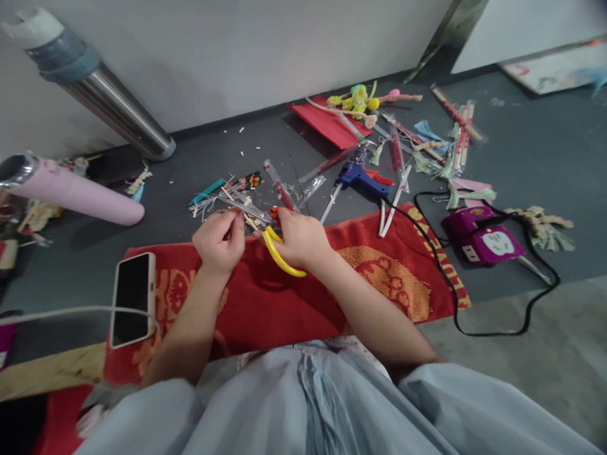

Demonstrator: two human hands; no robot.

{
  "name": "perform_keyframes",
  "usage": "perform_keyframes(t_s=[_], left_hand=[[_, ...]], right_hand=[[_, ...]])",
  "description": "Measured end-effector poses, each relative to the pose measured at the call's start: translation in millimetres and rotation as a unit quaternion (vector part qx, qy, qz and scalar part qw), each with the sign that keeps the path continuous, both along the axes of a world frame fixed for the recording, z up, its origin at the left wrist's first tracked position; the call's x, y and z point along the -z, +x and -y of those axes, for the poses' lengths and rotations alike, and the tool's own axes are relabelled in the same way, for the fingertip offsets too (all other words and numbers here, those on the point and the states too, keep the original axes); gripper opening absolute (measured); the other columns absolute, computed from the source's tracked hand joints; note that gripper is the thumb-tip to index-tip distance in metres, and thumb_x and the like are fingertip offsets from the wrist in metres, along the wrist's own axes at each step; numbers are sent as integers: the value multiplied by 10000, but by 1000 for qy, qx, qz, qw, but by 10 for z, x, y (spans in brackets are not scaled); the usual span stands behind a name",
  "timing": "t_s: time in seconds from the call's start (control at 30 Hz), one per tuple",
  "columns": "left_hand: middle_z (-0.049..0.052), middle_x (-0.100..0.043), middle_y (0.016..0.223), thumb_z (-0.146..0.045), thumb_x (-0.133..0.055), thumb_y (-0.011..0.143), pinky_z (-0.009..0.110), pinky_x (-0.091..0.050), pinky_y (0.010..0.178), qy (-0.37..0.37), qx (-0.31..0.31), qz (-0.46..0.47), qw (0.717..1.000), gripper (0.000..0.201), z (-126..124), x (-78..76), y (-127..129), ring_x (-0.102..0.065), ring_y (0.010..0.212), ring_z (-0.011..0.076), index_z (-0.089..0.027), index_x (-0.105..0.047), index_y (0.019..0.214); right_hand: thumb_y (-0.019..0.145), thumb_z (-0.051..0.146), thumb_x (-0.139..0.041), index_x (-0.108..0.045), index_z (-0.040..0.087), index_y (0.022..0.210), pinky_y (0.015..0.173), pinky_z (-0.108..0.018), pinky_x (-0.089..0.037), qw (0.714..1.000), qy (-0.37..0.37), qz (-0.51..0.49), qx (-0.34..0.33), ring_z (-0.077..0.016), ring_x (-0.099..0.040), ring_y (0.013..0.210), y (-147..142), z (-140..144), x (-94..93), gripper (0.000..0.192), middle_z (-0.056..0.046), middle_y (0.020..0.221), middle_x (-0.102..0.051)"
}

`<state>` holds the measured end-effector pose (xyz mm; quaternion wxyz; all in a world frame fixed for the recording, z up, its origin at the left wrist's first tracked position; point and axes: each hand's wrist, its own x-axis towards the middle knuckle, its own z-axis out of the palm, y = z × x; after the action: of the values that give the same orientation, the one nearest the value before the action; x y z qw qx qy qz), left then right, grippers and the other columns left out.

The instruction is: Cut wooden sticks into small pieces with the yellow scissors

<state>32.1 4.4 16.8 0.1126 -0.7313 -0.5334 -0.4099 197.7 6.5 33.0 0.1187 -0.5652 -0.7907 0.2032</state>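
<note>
My right hand (301,239) is closed around the yellow handles of a pair of scissors (283,258), whose blades point left toward my other hand. My left hand (220,237) is closed in a pinch, and a thin cream-coloured strand (250,222) runs from its fingertips to the blades. Whether the blades are touching the strand I cannot tell. Beneath both hands lies a red and orange towel (284,309). Just beyond the left hand are white thread scraps, cream bits and a teal pen-like item (207,192).
A blue glue gun (364,179) lies right of the hands, its black cord looping by a purple power box (484,235). Farther back are a red envelope (327,123) and tasselled crafts. A phone (133,300), pink tumbler (80,189) and steel flask (114,95) are at left.
</note>
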Motion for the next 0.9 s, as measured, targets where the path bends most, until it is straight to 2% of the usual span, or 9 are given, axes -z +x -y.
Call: perform_keyframes(t_s=[0.13, 0.4, 0.67, 0.9], left_hand=[[15, -594, 561, -345, -501, 859, 236, -401, 566, 6, -8, 10, 1000, 271, -10, 6, -5, -525, 534, 106, -184, -694, 759], [37, -665, 621, -354, -498, 857, 234, -443, 598, -11, -17, 13, 1000, 296, -18, 11, -33, -589, 593, 116, -183, -707, 737], [40, -709, 705, -329, -495, 865, 245, -493, 677, -49, 8, 25, 998, 288, -37, -8, -53, -651, 690, 138, -183, -699, 723], [46, -719, 758, -342, -489, 877, 243, -497, 691, -64, 39, 33, 997, 308, -20, -13, -37, -665, 721, 141, -183, -689, 706]], right_hand=[[834, 734, -274, -561, 147, 1024, 660, -334, -445, 1000, 4, 11, -15, -274, -667, 858, 16, -10, 4, 681, -119, 954, -695], [842, 725, -272, -556, 145, 1022, 663, -315, -441, 1000, 13, 4, -20, -262, -665, 857, 19, -7, 16, 670, -107, 950, -693], [826, 736, -291, -518, 121, 1103, 779, -333, -454, 998, 52, -27, 6, -264, -626, 955, 8, 5, 78, 711, -130, 1018, -666], [790, 762, -326, -518, 94, 1059, 845, -353, -434, 996, 80, -27, -3, -285, -587, 994, 28, -13, 98, 745, -164, 1061, -624]])
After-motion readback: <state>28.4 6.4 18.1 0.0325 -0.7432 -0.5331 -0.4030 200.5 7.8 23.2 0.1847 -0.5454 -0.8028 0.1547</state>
